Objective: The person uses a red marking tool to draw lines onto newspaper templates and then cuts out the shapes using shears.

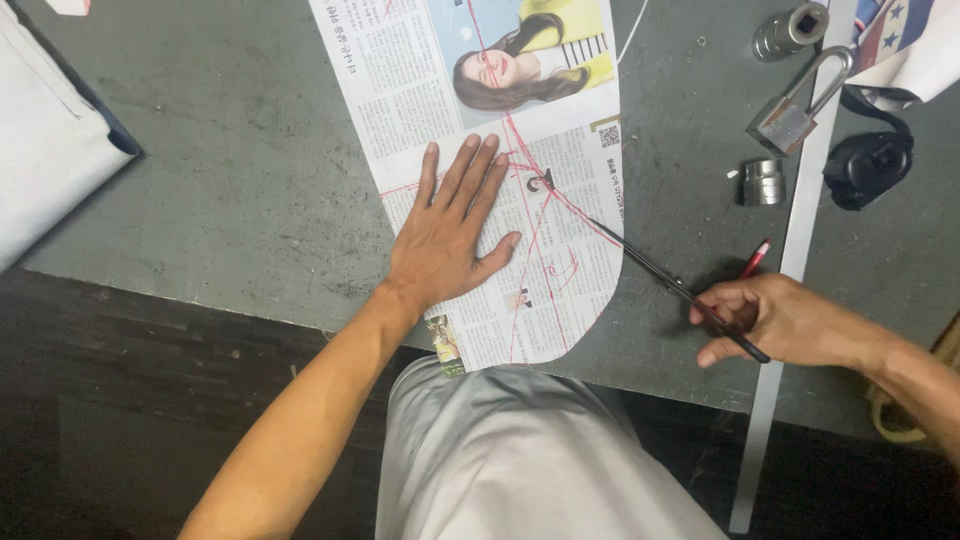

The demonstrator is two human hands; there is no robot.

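Near edge of the grey table (250,200) runs diagonally across the view; the newspaper sheet (500,150) overhangs it w/ a rounded cut corner above the person's lap. Open tabletop to the left of the sheet, bare up to a white cloth (45,150) at the far left. Right hand (780,320) sits near the table's near edge, right of the sheet, closed round the handles of black scissors (660,275); a red pencil (754,258) pokes out just behind the fingers. Blades run up-left, tips touching the paper's right edge along a red drawn line. Left hand (450,230) lies flat on the sheet, fingers spread, pressing it down, just left of the blade tips. A long metal ruler (800,240) runs near-to-far right of the scissors. Farther right: small metal cylinder (763,182), padlock (795,110), second cylinder (790,30), black object (868,165).
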